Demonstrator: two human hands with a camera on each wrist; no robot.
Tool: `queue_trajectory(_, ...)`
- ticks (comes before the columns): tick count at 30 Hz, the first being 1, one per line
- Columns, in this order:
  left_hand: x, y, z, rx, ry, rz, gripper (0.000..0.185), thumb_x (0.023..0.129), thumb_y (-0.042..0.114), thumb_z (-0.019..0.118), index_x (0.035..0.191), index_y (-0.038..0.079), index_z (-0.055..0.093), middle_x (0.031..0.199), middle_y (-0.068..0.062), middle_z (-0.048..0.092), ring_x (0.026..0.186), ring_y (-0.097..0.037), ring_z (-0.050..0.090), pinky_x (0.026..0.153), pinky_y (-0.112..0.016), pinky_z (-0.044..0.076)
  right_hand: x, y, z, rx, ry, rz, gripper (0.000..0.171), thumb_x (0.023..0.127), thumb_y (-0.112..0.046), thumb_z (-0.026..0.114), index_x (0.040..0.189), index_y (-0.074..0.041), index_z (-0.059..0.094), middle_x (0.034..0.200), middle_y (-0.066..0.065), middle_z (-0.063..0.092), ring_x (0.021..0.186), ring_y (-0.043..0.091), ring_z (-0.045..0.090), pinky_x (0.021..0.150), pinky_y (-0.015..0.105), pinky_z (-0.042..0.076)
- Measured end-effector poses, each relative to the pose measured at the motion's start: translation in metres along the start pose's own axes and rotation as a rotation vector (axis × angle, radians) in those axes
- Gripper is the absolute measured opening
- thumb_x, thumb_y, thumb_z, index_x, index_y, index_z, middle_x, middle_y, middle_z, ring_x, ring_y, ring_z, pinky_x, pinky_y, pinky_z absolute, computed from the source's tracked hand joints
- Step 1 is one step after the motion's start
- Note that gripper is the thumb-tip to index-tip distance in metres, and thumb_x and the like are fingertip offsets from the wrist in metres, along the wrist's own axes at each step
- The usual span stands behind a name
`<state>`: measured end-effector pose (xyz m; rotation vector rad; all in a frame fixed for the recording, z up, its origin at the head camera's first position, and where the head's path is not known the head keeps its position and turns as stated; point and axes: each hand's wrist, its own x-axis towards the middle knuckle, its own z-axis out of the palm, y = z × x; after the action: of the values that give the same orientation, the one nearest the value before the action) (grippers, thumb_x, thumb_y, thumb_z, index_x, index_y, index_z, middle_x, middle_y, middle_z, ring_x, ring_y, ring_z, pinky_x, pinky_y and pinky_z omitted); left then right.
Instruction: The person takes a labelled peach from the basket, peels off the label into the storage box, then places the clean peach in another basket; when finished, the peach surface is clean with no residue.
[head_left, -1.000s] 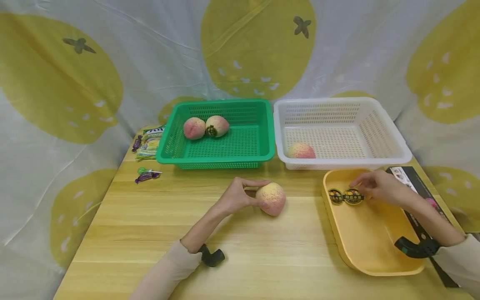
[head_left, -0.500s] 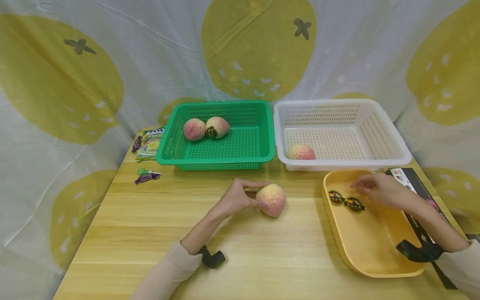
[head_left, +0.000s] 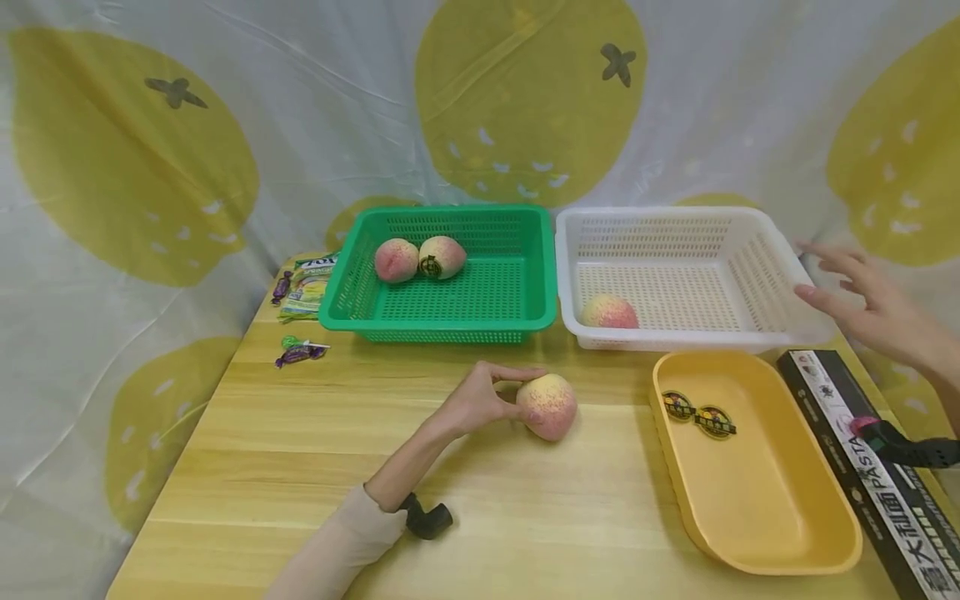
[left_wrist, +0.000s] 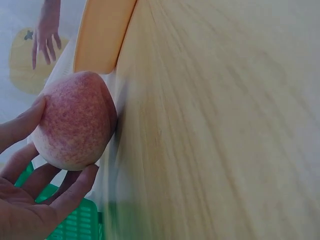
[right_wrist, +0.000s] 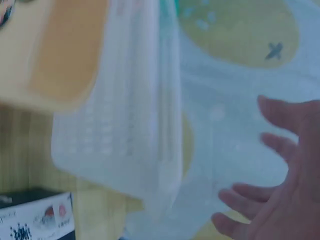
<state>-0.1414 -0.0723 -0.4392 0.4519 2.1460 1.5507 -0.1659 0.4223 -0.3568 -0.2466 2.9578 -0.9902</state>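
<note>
Wooden tabletop (head_left: 247, 467) stretches under my arms, with a lemon-printed cloth (head_left: 187, 125) hung behind it. My left hand (head_left: 474, 402) curls its fingers (left_wrist: 65, 192) round a peach (head_left: 547, 406) resting on the tabletop near the middle. My right hand (head_left: 870, 304) hovers with fingers spread, holding nothing, just beside the right rim of the white basket (head_left: 780, 250). One peach lies in that basket; two more sit in the green basket (head_left: 517, 292) to its left. Near me on the right lies a yellow tray (head_left: 757, 508) with two round stickers (head_left: 697, 414), and a black pasta box (head_left: 877, 483) beside it. Candies (head_left: 298, 350) lie far left. The held peach is pale yellow, blushed speckled pink.
</note>
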Motion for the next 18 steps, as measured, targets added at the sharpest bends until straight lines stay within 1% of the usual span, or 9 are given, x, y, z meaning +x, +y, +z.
queue_trajectory(1, 0.0, 0.0, 0.0, 0.014, 0.0, 0.001, 0.058, 0.08, 0.0, 0.086, 0.134, 0.013, 0.071, 0.141, -0.007, 0.067, 0.147, -0.031, 0.047, 0.115, -0.053, 0.046, 0.005, 0.004, -0.001, 0.003, 0.002, -0.015, 0.071, 0.109, -0.025, 0.051, 0.168, -0.019, 0.012, 0.167, 0.036, 0.007, 0.14, 0.071, 0.018, 0.106, 0.089, 0.013)
queue_trajectory(3, 0.0, 0.0, 0.0, 0.035, -0.002, 0.002, 0.058, 0.08, 0.001, 0.087, 0.135, 0.014, 0.071, 0.141, -0.006, 0.067, 0.148, -0.032, 0.046, 0.116, -0.055, 0.044, 0.014, 0.017, -0.001, 0.022, -0.016, -0.031, 0.079, 0.109, -0.025, 0.05, 0.168, -0.028, -0.003, 0.17, 0.031, -0.01, 0.147, 0.068, 0.0, 0.11, 0.087, 0.001)
queue_trajectory(7, 0.001, 0.001, 0.0, 0.057, -0.016, -0.001, 0.059, 0.08, 0.005, 0.088, 0.136, 0.015, 0.07, 0.142, -0.005, 0.067, 0.148, -0.031, 0.046, 0.116, -0.054, 0.044, 0.025, 0.04, -0.001, 0.11, -0.177, 0.022, 0.086, 0.111, -0.028, 0.044, 0.157, -0.044, -0.028, 0.167, 0.011, -0.034, 0.149, 0.061, -0.021, 0.107, 0.087, -0.007)
queue_trajectory(9, 0.001, 0.002, 0.0, 0.072, -0.024, 0.006, 0.059, 0.081, 0.006, 0.088, 0.137, 0.015, 0.069, 0.143, -0.005, 0.066, 0.147, -0.031, 0.046, 0.116, -0.054, 0.045, 0.029, 0.049, 0.001, 0.161, -0.248, 0.067, 0.086, 0.113, -0.03, 0.041, 0.151, -0.049, -0.034, 0.164, 0.006, -0.039, 0.148, 0.058, -0.027, 0.106, 0.087, -0.009)
queue_trajectory(11, 0.001, 0.003, 0.001, 0.086, -0.032, 0.018, 0.06, 0.082, 0.007, 0.088, 0.138, 0.014, 0.069, 0.143, -0.006, 0.066, 0.147, -0.031, 0.047, 0.116, -0.053, 0.045, 0.032, 0.058, 0.004, 0.221, -0.28, 0.093, 0.084, 0.113, -0.031, 0.038, 0.15, -0.05, -0.034, 0.163, 0.004, -0.041, 0.147, 0.05, -0.034, 0.106, 0.086, -0.014)
queue_trajectory(13, 0.002, 0.004, 0.002, 0.104, -0.04, 0.04, 0.059, 0.083, 0.008, 0.087, 0.138, 0.012, 0.068, 0.143, -0.009, 0.065, 0.146, -0.032, 0.048, 0.116, -0.053, 0.045, 0.035, 0.067, 0.008, 0.261, -0.29, 0.117, 0.078, 0.114, -0.034, 0.034, 0.151, -0.049, -0.033, 0.164, 0.003, -0.039, 0.152, 0.044, -0.028, 0.113, 0.08, -0.014)
queue_trajectory(15, 0.003, 0.005, 0.003, 0.114, -0.047, 0.056, 0.059, 0.083, 0.006, 0.086, 0.139, 0.01, 0.067, 0.143, -0.01, 0.065, 0.145, -0.031, 0.049, 0.115, -0.053, 0.046, 0.038, 0.076, 0.01, 0.286, -0.282, 0.114, 0.071, 0.115, -0.035, 0.027, 0.155, -0.046, -0.03, 0.172, -0.003, -0.023, 0.161, 0.026, 0.007, 0.129, 0.061, 0.01)
queue_trajectory(16, 0.004, 0.005, 0.003, 0.12, -0.048, 0.061, 0.059, 0.083, 0.006, 0.086, 0.139, 0.01, 0.067, 0.143, -0.011, 0.065, 0.144, -0.031, 0.05, 0.115, -0.053, 0.046, 0.04, 0.08, 0.011, 0.312, -0.273, 0.103, 0.067, 0.115, -0.034, 0.025, 0.159, -0.043, -0.025, 0.175, -0.008, -0.007, 0.156, 0.017, 0.027, 0.127, 0.05, 0.027)
queue_trajectory(18, 0.004, 0.006, 0.004, 0.132, -0.047, 0.07, 0.059, 0.083, 0.003, 0.085, 0.139, 0.009, 0.067, 0.143, -0.012, 0.065, 0.142, -0.031, 0.051, 0.114, -0.052, 0.047, 0.043, 0.088, 0.012, 0.437, -0.276, 0.065, 0.061, 0.116, -0.029, 0.021, 0.164, -0.038, -0.015, 0.166, -0.019, 0.029, 0.131, 0.002, 0.055, 0.104, 0.028, 0.051)
